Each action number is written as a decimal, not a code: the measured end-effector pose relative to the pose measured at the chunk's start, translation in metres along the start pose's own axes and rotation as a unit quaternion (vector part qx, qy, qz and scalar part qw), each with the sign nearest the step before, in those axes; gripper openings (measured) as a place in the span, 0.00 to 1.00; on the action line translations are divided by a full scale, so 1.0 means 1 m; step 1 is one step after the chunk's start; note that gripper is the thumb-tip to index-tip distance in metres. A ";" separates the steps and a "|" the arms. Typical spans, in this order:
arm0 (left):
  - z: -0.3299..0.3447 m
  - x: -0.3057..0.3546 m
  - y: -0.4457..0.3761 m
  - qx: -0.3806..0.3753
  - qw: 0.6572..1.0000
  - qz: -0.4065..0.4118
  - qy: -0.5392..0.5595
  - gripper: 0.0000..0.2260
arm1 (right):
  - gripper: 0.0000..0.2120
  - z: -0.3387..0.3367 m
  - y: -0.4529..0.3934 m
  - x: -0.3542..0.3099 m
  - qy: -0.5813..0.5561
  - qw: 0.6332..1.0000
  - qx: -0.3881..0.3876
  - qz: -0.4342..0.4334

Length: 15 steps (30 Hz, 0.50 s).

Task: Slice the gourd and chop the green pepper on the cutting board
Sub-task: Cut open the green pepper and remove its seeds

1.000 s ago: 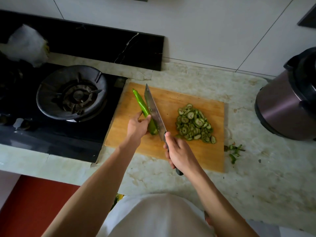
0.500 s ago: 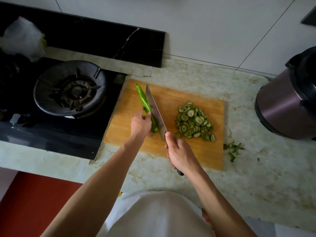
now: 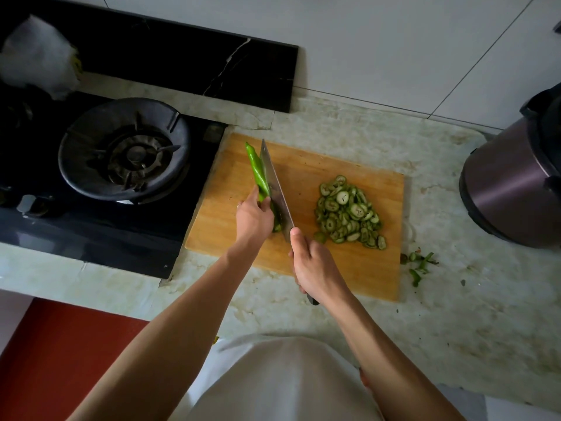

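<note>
A long green pepper (image 3: 257,171) lies lengthwise on the left half of the wooden cutting board (image 3: 358,268). My left hand (image 3: 253,218) holds the pepper near its lower end, fingers curled on it. My right hand (image 3: 312,268) grips the handle of a cleaver (image 3: 274,186), whose blade stands on edge right beside the pepper, along its length. A pile of sliced gourd rounds (image 3: 349,212) sits on the right half of the board.
A black gas stove with a burner (image 3: 124,150) is left of the board. A dark electric cooker (image 3: 516,183) stands at the right. Green trimmings (image 3: 420,264) lie on the marble counter right of the board. A white bag (image 3: 36,56) sits at the far left.
My left hand has slid slightly up the pepper, and the cleaver stays pressed along it. The view has shifted a little; the gourd slices have not moved.
</note>
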<state>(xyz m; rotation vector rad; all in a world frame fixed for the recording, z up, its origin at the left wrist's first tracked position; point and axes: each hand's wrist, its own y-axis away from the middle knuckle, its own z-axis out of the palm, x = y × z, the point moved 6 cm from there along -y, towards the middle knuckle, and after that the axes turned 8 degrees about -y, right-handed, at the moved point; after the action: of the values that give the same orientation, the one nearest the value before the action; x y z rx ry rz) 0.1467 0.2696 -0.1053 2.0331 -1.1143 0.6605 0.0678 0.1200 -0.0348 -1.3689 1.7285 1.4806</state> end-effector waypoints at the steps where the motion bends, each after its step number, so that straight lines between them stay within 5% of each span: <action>1: 0.000 -0.001 0.000 0.000 1.000 -0.004 0.003 0.17 | 0.26 0.000 0.003 0.005 0.000 1.000 0.001 0.005; 8: 0.000 0.001 0.001 0.009 1.000 0.015 -0.012 0.13 | 0.24 0.002 0.003 0.003 0.035 0.999 0.021 -0.008; 15: -0.006 0.008 0.002 -0.029 0.999 0.018 -0.021 0.20 | 0.23 -0.003 0.001 -0.003 0.060 0.998 0.009 -0.012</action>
<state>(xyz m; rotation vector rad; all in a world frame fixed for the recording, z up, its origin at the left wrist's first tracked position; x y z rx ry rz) 0.1486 0.2698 -0.0954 1.9904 -1.1834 0.5983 0.0688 0.1185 -0.0308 -1.4909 1.7858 1.3916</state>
